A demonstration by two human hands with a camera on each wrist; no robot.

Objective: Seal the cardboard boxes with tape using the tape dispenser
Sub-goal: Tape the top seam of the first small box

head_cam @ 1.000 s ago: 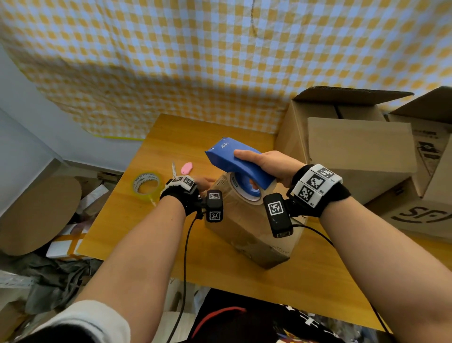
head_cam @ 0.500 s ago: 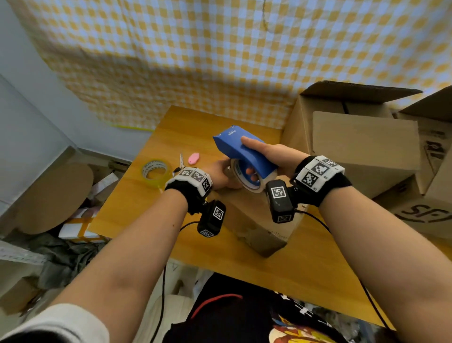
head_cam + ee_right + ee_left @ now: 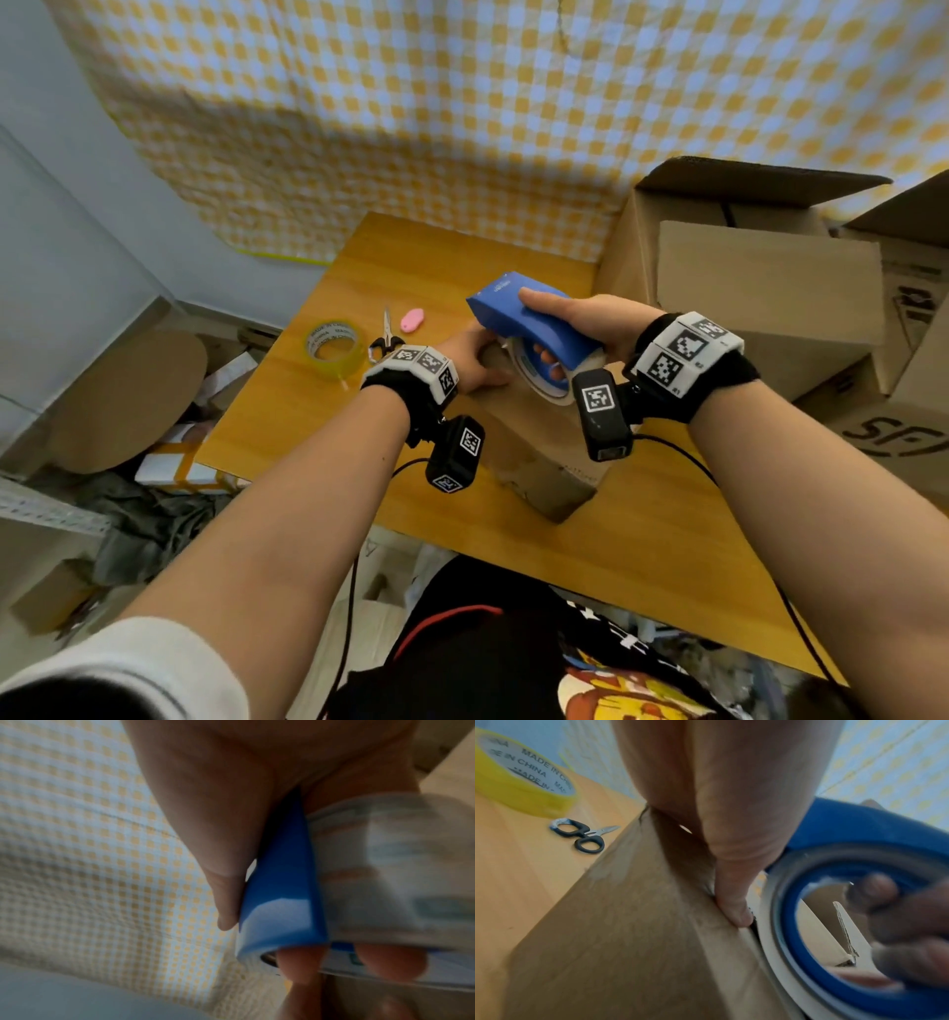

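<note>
Head view: a small cardboard box (image 3: 534, 452) sits near the front edge of the wooden table (image 3: 642, 539), with bare tabletop at its 5 o'clock and 9 o'clock. The right hand (image 3: 590, 321) wraps the blue tape dispenser (image 3: 534, 329), thumb along its top and fingers curled through the roll's core, the roll resting on the box top. The left hand (image 3: 475, 354) lies on the box top at the dispenser's 9 o'clock, its fingers hidden here. Larger open boxes (image 3: 760, 288) crowd the table's 2 o'clock corner. A yellow tape roll (image 3: 334, 347), scissors (image 3: 382, 339) and a pink object (image 3: 412, 318) lie at the box's 10 o'clock, well apart from it.

Left wrist view adds that the thumb (image 3: 734, 902) presses flat on the flap beside the seam, just beside the roll. Right wrist view, blurred, confirms fingertips (image 3: 300, 963) curled beneath the dispenser.
</note>
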